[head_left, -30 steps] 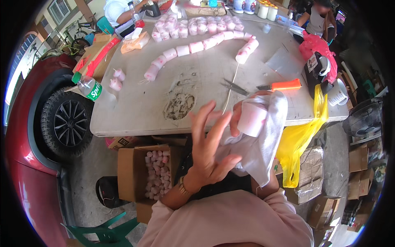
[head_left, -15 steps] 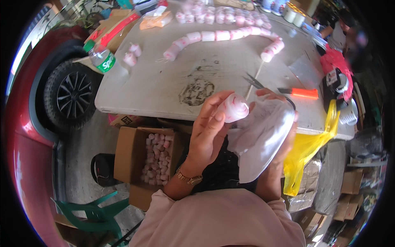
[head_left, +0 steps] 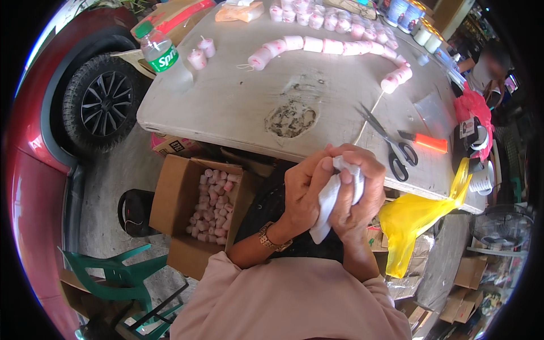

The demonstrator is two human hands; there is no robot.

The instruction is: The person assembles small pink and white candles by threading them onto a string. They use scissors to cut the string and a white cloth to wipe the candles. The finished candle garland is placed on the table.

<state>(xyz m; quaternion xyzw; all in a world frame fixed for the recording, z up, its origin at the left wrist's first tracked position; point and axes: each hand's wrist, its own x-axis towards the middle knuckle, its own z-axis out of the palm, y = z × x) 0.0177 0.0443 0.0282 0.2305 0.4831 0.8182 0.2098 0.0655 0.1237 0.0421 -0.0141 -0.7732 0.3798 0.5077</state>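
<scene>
From my remote seat I see both hands have closed in on each other since a second ago — then the left hand (head_left: pixel 303 190) was spread wide beside the white plastic wrap (head_left: pixel 330 198), now its fingers curl shut against it. The right hand (head_left: pixel 356 195) is clenched around the same wrap, which bunches between the palms and hangs below them. I judge the wrapping is being squeezed tight. Scissors (head_left: pixel 391 144) lie just beyond the right knuckles on the table (head_left: pixel 226 107).

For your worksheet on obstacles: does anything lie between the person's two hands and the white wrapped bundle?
Nothing visible does. The left hand and right hand both clasp the white wrapped bundle directly, just in front of the table edge.
</scene>
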